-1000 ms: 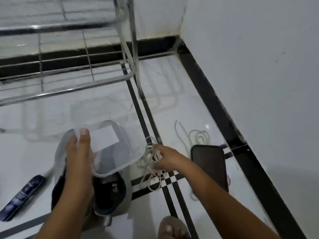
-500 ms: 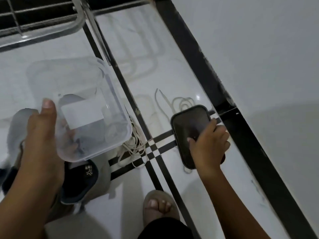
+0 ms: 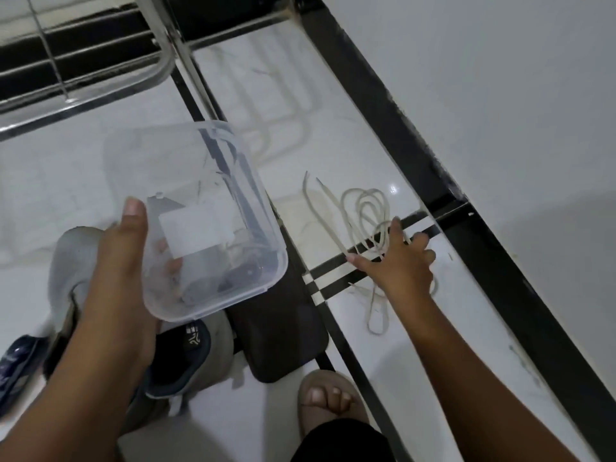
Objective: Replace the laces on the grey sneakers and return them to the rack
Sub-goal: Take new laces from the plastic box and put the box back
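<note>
Since half a second ago: right hand [image 3: 405,261] has left the phone [image 3: 283,328] and gone to the loose lace [image 3: 366,208] at 2 o'clock; phone now lies nearer centre, beside the sneaker, partly under the tub. The earlier lace bundle by the tile cross is no longer visible.

Clear plastic tub [image 3: 200,221], tilted, held above the floor at 10 o'clock of centre. White label on its wall. Contents uncertain; dark shapes seen through the plastic may be what lies beneath.

Left hand [image 3: 123,268]: grip clamped on the tub, thumb along the near rim, fingers under and showing through the base. Right hand: grip spread apart, fingers resting on the lace coils, nothing pinched as far as can be seen.

Grey sneaker [image 3: 186,348] on the floor at 7 o'clock, under the tub and left forearm, dark blue lining, no lace seen in it. Dark blue tube [image 3: 13,365] at the left edge.

Floor [image 3: 300,135]: glossy white tile with black strips, checked at the crossing. Chrome rack [image 3: 100,78] at 11 o'clock. Pale wall [image 3: 500,95] on the right. A sandalled foot [image 3: 328,398] at 6 o'clock.
</note>
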`<act>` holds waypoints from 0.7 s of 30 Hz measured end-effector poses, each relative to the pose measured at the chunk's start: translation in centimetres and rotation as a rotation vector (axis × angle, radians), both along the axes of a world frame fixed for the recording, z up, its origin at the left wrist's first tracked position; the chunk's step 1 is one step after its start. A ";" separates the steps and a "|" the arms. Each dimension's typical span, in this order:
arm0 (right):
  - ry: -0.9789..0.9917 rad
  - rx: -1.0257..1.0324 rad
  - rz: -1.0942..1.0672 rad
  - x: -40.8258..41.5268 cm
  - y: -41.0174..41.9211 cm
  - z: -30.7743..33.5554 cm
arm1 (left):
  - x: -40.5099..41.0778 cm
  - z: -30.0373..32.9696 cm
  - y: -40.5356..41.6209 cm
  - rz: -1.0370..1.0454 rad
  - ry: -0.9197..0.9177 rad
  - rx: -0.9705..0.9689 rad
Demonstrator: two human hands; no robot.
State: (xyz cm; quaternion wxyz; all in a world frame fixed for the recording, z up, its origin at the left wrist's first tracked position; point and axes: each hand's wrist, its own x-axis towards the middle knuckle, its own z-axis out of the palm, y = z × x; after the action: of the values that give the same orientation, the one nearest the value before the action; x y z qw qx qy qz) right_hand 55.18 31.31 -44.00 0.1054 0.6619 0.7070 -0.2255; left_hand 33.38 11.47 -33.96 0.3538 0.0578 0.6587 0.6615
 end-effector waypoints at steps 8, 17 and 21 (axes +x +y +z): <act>0.154 -0.133 0.159 -0.5 0.5 -1.4 | 1.7 -1.9 3.2 -0.138 0.005 -0.191; 0.820 -1.042 0.264 -3.7 1.8 12.5 | 2.3 -3.5 7.7 -0.423 0.439 -0.381; 0.727 -0.608 0.077 -7.3 1.3 10.6 | 4.4 -4.1 7.1 -0.475 0.181 -0.186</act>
State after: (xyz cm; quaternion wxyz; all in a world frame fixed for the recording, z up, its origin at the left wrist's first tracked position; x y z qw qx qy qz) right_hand 47.87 32.66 -33.42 0.0484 0.4526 0.6240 -0.6352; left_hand 37.73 18.58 -38.03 0.4427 0.2370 0.7136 0.4886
